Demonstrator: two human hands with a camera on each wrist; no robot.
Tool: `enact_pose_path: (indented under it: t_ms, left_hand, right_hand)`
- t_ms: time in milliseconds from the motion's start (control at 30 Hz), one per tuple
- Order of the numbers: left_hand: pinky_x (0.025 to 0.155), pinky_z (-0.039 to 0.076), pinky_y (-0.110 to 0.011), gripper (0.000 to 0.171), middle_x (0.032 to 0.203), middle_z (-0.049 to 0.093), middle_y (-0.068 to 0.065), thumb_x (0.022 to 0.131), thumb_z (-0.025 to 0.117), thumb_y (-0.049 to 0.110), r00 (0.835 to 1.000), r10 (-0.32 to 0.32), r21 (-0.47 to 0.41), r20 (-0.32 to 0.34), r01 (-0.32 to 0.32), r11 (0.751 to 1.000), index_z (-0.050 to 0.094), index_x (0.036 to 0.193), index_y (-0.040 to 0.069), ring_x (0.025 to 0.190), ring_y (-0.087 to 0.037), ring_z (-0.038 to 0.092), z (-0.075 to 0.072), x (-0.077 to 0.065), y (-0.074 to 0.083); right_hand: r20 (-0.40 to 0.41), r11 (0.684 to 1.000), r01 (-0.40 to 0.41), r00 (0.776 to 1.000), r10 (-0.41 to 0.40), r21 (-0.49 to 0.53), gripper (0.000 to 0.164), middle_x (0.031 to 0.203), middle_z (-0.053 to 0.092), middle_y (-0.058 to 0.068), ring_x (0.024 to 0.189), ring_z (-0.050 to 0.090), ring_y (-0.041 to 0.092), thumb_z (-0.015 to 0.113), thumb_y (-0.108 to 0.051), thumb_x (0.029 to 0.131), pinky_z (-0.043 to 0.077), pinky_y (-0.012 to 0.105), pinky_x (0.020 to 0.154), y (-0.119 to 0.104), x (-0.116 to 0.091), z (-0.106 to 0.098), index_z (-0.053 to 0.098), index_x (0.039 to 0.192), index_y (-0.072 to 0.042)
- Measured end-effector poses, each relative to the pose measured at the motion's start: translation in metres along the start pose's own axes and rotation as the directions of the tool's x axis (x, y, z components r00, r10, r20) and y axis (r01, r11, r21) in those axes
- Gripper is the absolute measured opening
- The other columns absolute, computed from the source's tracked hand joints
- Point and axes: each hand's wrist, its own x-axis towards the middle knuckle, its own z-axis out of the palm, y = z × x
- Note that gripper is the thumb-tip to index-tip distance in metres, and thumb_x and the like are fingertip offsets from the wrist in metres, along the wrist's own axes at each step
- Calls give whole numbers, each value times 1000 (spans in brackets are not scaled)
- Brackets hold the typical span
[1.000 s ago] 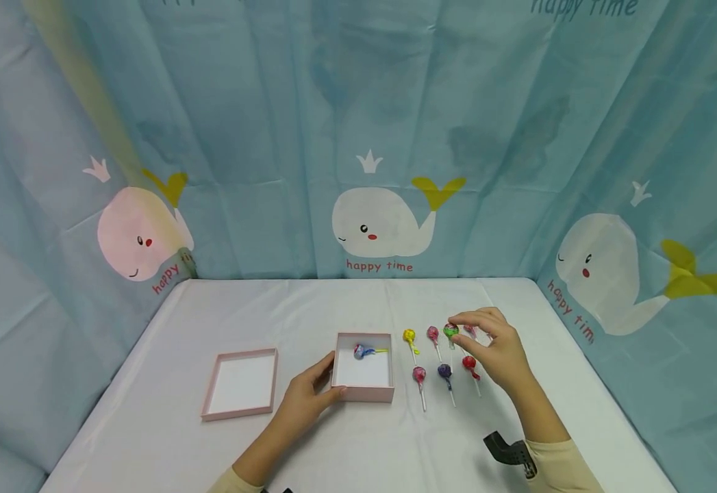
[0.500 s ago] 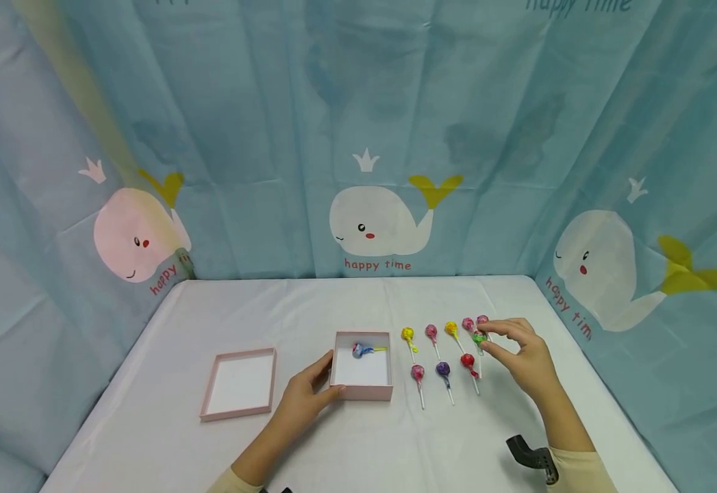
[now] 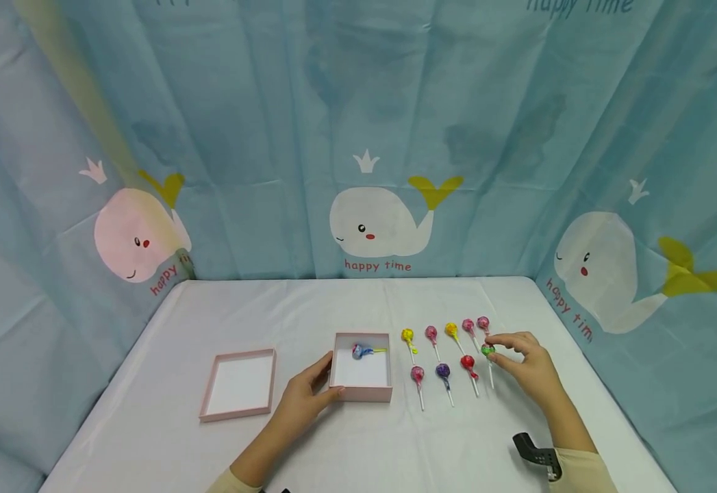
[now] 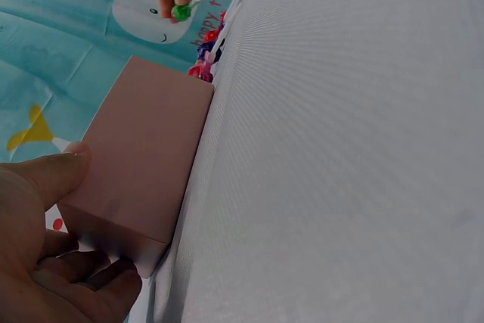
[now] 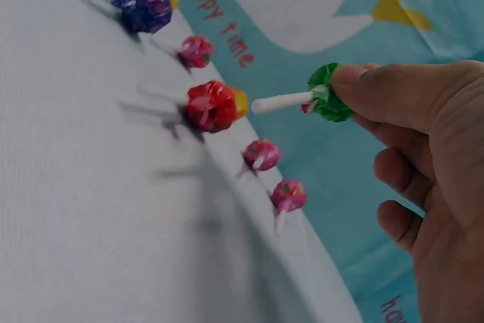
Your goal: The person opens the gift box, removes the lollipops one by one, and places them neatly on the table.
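Observation:
My right hand (image 3: 527, 363) pinches a green lollipop (image 5: 329, 94) by its wrapped head between thumb and fingers, clear of the table, its white stick pointing away from the hand. A red lollipop (image 3: 468, 363) lies to its left on the cloth, and a pink lollipop (image 3: 484, 322) lies just behind. My left hand (image 3: 301, 397) grips a pink open-topped box (image 3: 364, 394) at its left front corner, thumb on the front wall and fingers along the side. Inside the box rests one blue lollipop (image 3: 359, 351) with its stick towards the right.
Left of the box lies its shallow pink lid (image 3: 237, 385), white inside facing up. Between box and right hand, lollipops lie in two rows, including a yellow lollipop (image 3: 407, 335) and a purple lollipop (image 3: 443, 370). A whale-print curtain (image 3: 259, 137) surrounds the white table (image 3: 284, 308).
My right hand has carried the green lollipop rightward, then slightly nearer to me, away from above the back row. The left hand stays on the box.

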Motion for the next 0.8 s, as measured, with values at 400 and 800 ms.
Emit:
enact_pose_path:
  t_ms: [400,800]
  left_hand:
    - [114,43,-37,84,159,42,-14,87,83,29,1000,8,-4,16,-8,1000,42,156,7,147,-32,41,0,2,1]
    - [115,42,-37,83,160,43,-11,87,83,30,1000,-2,2,13,2,1000,42,156,9,147,-31,41,-1,0,-1]
  right_hand:
    - [83,997,-67,994,71,-46,25,113,67,2,106,55,18,80,-21,91,49,37,87,23,-1,11,78,115,-22]
    - [138,985,-163,976,170,-61,24,116,64,9,110,57,28,79,-23,92,50,49,91,31,-2,17,77,116,-19]
